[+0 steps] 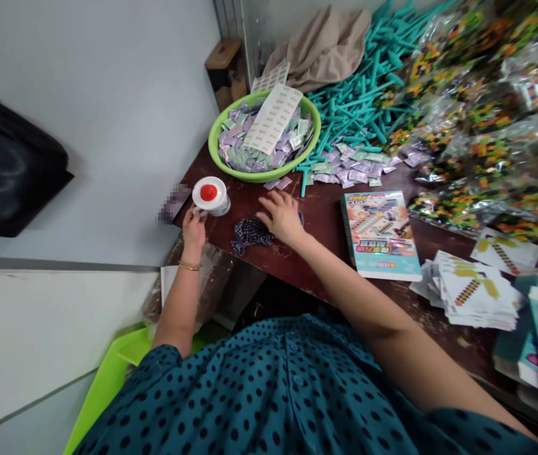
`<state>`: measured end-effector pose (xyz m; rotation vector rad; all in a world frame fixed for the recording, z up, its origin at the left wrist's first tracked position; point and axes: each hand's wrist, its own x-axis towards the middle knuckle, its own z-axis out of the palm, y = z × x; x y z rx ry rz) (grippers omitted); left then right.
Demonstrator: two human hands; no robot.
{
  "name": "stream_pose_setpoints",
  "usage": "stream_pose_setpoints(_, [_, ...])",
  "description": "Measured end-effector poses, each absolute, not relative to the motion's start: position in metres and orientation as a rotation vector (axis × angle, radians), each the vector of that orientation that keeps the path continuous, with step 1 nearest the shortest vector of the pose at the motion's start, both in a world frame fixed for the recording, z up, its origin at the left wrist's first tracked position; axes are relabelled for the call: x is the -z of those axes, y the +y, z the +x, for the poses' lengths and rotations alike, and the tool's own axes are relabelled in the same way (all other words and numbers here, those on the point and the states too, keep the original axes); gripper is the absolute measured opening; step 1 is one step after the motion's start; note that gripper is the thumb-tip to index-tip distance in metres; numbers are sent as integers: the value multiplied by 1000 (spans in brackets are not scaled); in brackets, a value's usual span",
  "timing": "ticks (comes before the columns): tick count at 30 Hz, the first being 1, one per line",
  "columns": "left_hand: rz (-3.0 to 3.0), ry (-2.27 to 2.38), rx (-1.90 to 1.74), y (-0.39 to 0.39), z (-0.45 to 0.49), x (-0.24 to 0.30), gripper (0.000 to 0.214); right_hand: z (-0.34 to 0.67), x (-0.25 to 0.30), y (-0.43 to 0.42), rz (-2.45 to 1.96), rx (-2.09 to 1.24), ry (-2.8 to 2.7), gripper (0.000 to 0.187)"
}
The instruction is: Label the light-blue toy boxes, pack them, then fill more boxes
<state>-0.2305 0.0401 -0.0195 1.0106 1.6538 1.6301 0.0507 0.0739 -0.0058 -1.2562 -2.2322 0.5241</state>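
Observation:
My left hand (195,229) is closed around the handle of a white lidded mug (225,203) at the table's left edge. The lid is white with a red round centre. My right hand (282,216) lies over the table with its fingers stretched and apart. Just left of its palm, and partly under it, is a bunched dark checked cloth (251,232). I cannot tell whether the hand touches it. Behind both hands stands a green basin (216,151) full of small purple and green sachets, with a printed sticker sheet (273,119) on top.
Teal plastic sticks (354,95) are heaped behind the basin, beside a beige cloth (323,47). Clear bags of coloured pieces (477,126) fill the right back. A printed box (382,235) and a stack of cards (472,294) lie at right. Loose sachets (351,165) are scattered between.

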Motion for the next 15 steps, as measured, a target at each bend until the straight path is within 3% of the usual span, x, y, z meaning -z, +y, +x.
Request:
stream_pose_setpoints(6, [1021, 1838, -1610, 143, -265, 22, 28, 57, 76, 24, -1243, -357, -2439, 43])
stream_pose_setpoints(11, [1037, 1899, -1480, 192, -264, 4, 35, 70, 75, 2, -1170, -359, -2464, 42])
stream_pose_setpoints(15, [1010, 1886, -1398, 172, -249, -7, 35, 89, 60, 26, -1248, -566, -2415, 31])
